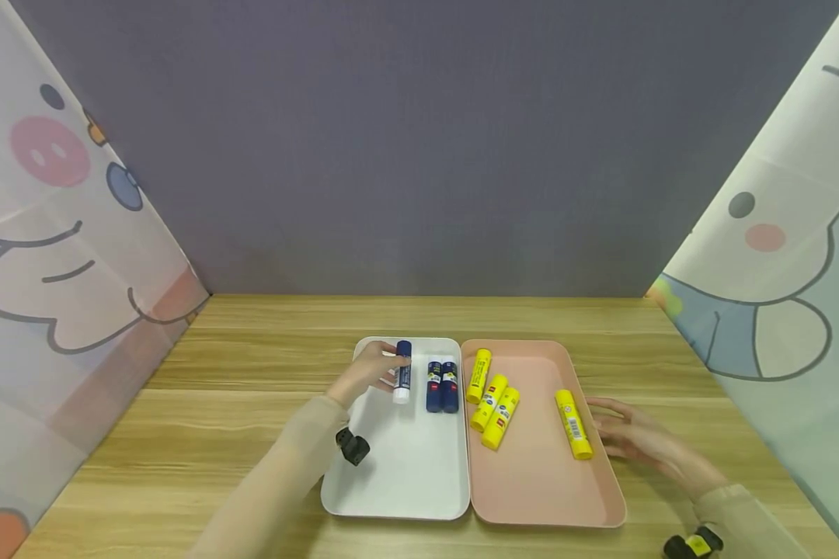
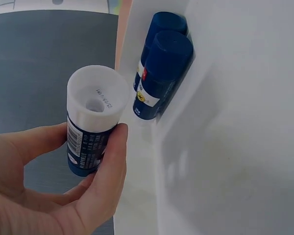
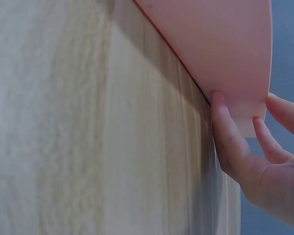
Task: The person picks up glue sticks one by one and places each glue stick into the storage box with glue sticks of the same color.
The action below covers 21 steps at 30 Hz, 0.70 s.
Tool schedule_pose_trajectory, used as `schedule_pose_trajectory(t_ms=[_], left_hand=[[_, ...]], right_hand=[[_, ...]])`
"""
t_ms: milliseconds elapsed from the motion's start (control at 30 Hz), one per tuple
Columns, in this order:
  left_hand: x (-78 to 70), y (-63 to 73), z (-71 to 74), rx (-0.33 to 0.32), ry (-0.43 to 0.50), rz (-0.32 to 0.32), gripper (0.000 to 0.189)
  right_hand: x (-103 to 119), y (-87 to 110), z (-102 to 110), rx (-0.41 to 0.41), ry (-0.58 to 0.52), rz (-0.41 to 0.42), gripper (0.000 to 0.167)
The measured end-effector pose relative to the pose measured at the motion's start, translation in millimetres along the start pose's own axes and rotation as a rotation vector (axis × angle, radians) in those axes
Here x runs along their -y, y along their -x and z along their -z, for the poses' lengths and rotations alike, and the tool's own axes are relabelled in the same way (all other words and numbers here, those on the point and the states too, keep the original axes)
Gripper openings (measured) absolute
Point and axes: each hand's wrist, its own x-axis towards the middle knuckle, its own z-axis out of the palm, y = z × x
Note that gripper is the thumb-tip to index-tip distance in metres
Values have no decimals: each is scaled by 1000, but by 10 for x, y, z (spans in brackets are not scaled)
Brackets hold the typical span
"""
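Note:
My left hand (image 1: 368, 373) grips a navy glue stick (image 1: 403, 373) between thumb and fingers, over the far left part of the white tray (image 1: 398, 497). In the left wrist view its white base (image 2: 95, 98) faces the camera. Two more navy glue sticks (image 1: 442, 387) lie side by side along the white tray's right wall. My right hand (image 1: 632, 439) is at the right side of the pink tray (image 1: 538, 497); its fingertips touch the tray's outer wall and rim in the right wrist view. Inside the pink tray, a yellow glue stick (image 1: 573, 424) lies close to that hand.
Several yellow glue sticks (image 1: 491, 404) lie along the pink tray's left side. Both trays stand edge to edge on a wooden table (image 1: 273, 341). A grey panel (image 1: 419, 155) rises behind it, with patterned cloth (image 1: 63, 256) at the sides.

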Motion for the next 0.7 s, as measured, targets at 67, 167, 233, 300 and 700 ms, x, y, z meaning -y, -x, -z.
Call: schedule_pose_trajectory(t_ms=[67,167,233,300,700], left_hand=[[21,-30,-12,4,1,1,51],[44,-72,-33,5,-8,8,50],[56,-89,-48,8,-18,14,49],[58,-101,-63,8,-21,22,49],[71,-157,-152,8,-69,61,46]], right_hand=[[4,1,-2,-3,1,-3,36],[4,1,-3,-2,-1,-2,35],[6,1,-7,-3,0,-3,35],[5,1,-5,0,-3,1,35],[-5,-6,-2,4,-6,6,36]])
